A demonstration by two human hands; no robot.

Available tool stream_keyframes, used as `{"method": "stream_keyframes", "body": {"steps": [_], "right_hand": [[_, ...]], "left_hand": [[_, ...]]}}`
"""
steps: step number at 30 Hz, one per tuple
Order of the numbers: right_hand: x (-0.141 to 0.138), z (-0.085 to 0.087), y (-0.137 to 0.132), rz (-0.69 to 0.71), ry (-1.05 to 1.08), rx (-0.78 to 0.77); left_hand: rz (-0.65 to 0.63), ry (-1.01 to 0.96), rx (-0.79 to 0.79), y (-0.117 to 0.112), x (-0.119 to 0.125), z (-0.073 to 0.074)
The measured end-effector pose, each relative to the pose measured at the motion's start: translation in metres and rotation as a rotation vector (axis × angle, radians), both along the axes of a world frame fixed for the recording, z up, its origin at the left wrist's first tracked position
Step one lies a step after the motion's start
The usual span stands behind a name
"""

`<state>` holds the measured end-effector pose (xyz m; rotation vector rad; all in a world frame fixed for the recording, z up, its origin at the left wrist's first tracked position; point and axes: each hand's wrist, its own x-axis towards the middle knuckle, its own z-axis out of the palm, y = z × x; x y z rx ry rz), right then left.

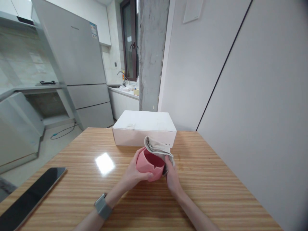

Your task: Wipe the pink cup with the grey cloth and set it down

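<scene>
My left hand (136,171) is wrapped round a pink ashtray (149,166), a faceted bowl with a small notch in its rim. The ashtray is held tilted above the table, its opening facing up and partly to the right. A folded light-grey cloth (157,148) lies against the far and right side of its rim. Gripping the cloth at its right end is my right hand (172,175), with the thumb on top and the other fingers mostly hidden. The bottom of the ashtray's inside cannot be seen.
A white box (145,128) lies on the striped wooden table (211,192) just beyond my hands. At the table's left edge rests a black phone (31,197). A grey fridge (72,48) and a kitchen counter stand behind, with a pale wall panel at right.
</scene>
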<state>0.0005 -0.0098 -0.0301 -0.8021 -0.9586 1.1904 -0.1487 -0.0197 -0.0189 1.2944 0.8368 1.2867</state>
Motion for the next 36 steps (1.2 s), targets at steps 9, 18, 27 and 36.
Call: {"method": "stream_keyframes", "body": {"steps": [9, 18, 27, 36], "right_hand": [[0.013, 0.008, 0.006, 0.215, -0.167, -0.015], [-0.007, -0.001, 0.004, 0.199, 0.201, -0.204], [-0.022, -0.009, -0.016, 0.059, 0.125, -0.142], [-0.004, 0.002, 0.0, -0.009, 0.142, -0.107]], "left_hand": [[0.125, 0.149, 0.164, -0.011, 0.0, 0.015], [0.327, 0.456, 0.377, -0.009, -0.001, 0.007], [0.478, 0.5, 0.521, -0.01, 0.002, -0.004], [0.354, 0.407, 0.288, -0.011, 0.007, 0.002]]}}
